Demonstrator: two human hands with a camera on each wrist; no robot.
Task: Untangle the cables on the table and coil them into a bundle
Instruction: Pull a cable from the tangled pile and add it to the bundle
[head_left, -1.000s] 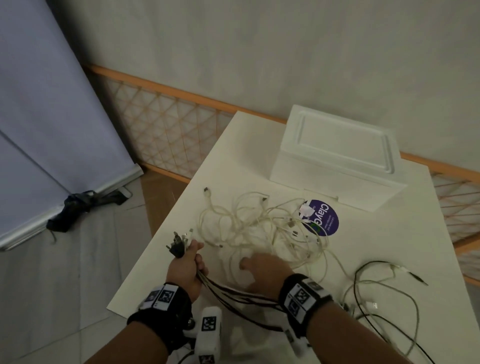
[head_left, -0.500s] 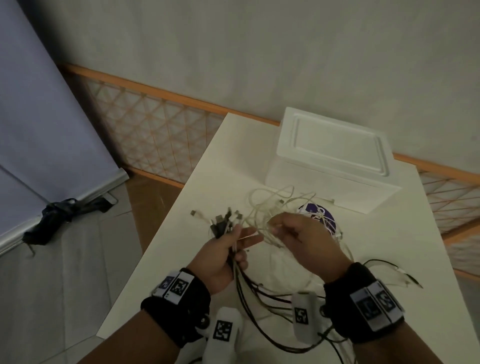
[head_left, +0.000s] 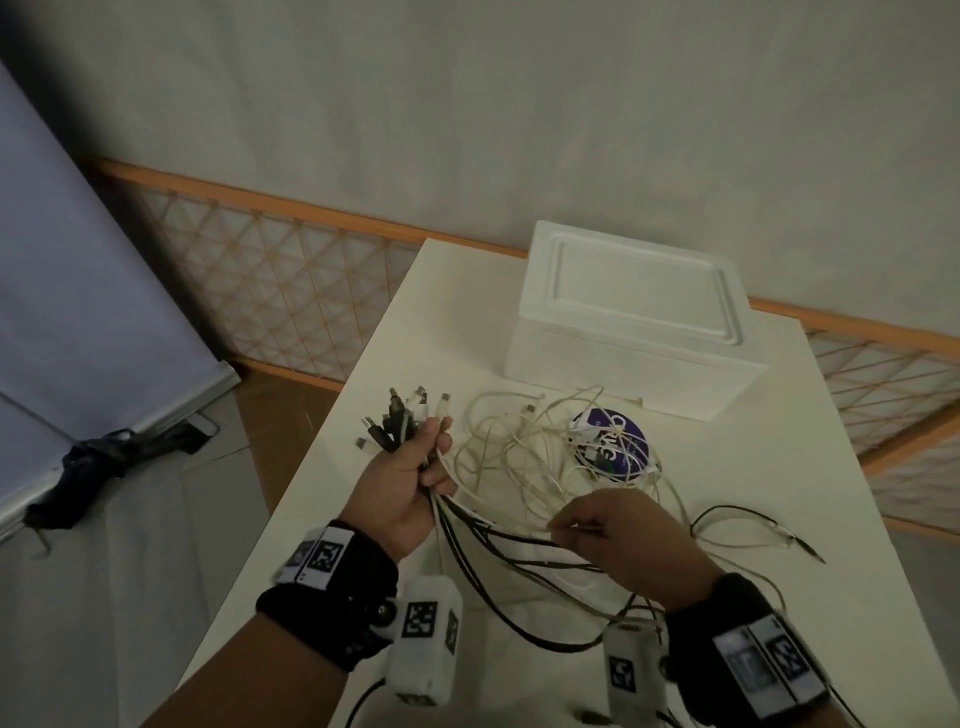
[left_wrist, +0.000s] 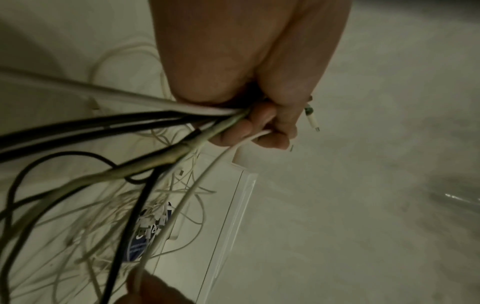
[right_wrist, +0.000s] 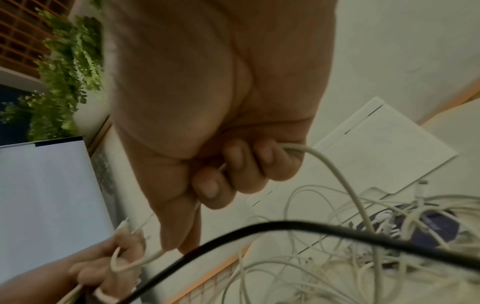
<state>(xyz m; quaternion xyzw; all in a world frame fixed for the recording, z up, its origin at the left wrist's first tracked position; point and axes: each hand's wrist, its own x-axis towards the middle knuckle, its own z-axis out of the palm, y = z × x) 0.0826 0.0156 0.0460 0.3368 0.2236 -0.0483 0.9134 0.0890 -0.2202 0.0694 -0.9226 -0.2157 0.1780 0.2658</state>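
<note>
My left hand (head_left: 415, 478) grips a bunch of black and white cable ends (head_left: 402, 421) above the table's left side; their plugs stick up past my fingers (left_wrist: 262, 125). The cables trail down toward my wrists. My right hand (head_left: 597, 530) holds one white cable (right_wrist: 332, 164) in curled fingers (right_wrist: 249, 164), lower and to the right of the left hand. That cable runs across to the left hand (right_wrist: 114, 261). A loose tangle of white cables (head_left: 545, 447) lies on the white table (head_left: 779, 467) beyond both hands. A black cable (head_left: 737, 514) lies at the right.
A white foam box (head_left: 634, 317) stands at the table's far end. A round purple sticker (head_left: 618, 447) lies under the tangle. An orange lattice fence (head_left: 285, 280) runs behind the table, and a dark bundle (head_left: 104, 457) lies on the floor at left.
My left hand has risen with the cable ends. My right hand came up from the table to the left hand, then drew back down and right along a white cable.
</note>
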